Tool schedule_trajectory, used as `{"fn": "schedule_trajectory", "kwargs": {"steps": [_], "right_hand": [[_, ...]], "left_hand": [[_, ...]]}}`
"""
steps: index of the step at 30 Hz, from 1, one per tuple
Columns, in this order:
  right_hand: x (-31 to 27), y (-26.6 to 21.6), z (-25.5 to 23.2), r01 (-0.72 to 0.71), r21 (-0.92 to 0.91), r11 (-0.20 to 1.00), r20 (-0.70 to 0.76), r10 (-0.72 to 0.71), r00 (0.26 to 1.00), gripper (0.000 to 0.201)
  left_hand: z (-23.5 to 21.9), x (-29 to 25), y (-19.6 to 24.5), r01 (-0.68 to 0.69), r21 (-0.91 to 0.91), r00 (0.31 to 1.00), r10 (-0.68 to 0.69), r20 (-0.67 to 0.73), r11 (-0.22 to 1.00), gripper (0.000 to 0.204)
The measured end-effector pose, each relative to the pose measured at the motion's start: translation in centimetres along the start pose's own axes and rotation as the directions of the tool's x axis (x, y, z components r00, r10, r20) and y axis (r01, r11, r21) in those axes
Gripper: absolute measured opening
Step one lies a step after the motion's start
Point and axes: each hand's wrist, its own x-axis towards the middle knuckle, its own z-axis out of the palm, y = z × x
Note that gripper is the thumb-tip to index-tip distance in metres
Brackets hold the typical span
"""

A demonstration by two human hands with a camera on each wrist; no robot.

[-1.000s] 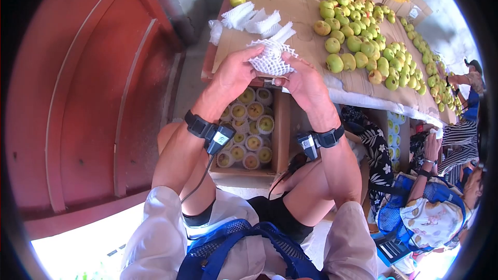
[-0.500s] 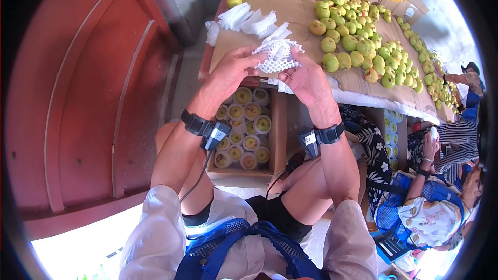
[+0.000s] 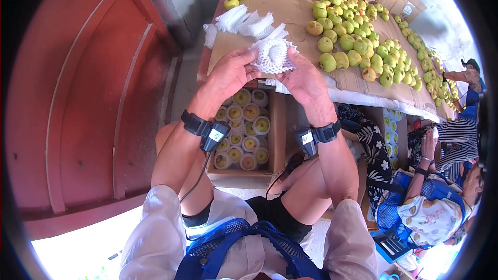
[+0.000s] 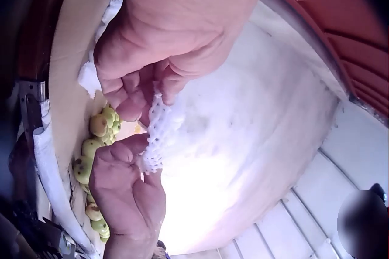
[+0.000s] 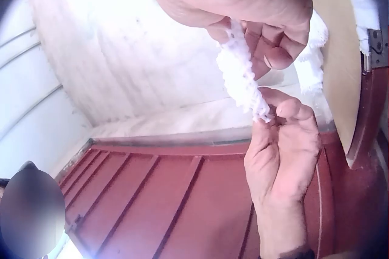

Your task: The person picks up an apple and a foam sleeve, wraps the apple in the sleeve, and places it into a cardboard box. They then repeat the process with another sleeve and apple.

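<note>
Both hands hold a white foam net (image 3: 273, 56) over the table's near edge. My left hand (image 3: 232, 72) pinches its left side and my right hand (image 3: 306, 79) its right side. In the left wrist view the net (image 4: 159, 131) spans between the left hand (image 4: 173, 28) above and the right hand (image 4: 127, 195) below. The right wrist view shows the net (image 5: 240, 77) edge-on, thin, with no apple visible in it. More white foam nets (image 3: 249, 23) lie on the cardboard just beyond the hands.
Many green apples (image 3: 358, 41) cover the right part of the cardboard-topped table (image 3: 290, 8). Below the hands stands an open box (image 3: 280, 140) of net-wrapped apples (image 3: 249, 144). A red panel (image 3: 88, 88) rises at left. Another person (image 3: 425, 207) works at the right.
The net has turned in my fingers and now lies spread in a rounder shape with a raised centre. Both hands keep hold of its sides. The view has shifted slightly.
</note>
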Motion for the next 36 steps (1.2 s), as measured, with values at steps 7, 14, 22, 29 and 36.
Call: {"fn": "schedule_trajectory", "kwargs": {"steps": [7, 14, 22, 29, 36], "right_hand": [[-0.4, 0.4, 1.0, -0.016, -0.017, 1.0, 0.064, 0.017, 0.998, 0.031], [0.2, 0.6, 0.3, 0.026, 0.047, 0.999, 0.071, -0.03, 0.997, 0.031], [0.1, 0.4, 1.1, 0.034, 0.129, 0.991, 0.094, -0.047, 0.995, 0.035], [0.1, 0.5, 1.1, 0.005, 0.154, 0.988, 0.08, -0.018, 0.997, 0.023], [0.4, 0.9, 0.6, 0.058, 0.101, 0.993, -0.001, -0.058, 0.998, 0.009]], "left_hand": [[0.0, 0.1, -0.5, 0.013, -0.055, 1.0, -0.013, 0.008, 0.998, 0.029], [0.5, -0.1, -0.1, -0.016, -0.135, 0.989, 0.035, 0.141, 0.991, 0.042], [0.6, -0.1, 0.4, -0.021, -0.19, 0.971, 0.066, 0.231, 0.981, 0.052], [0.5, -0.2, 0.3, 0.017, 0.027, 0.997, -0.019, 0.069, 0.999, 0.041], [0.2, 0.0, -0.8, -0.122, 0.655, 0.929, 0.318, -0.189, 0.746, 0.035]]}}
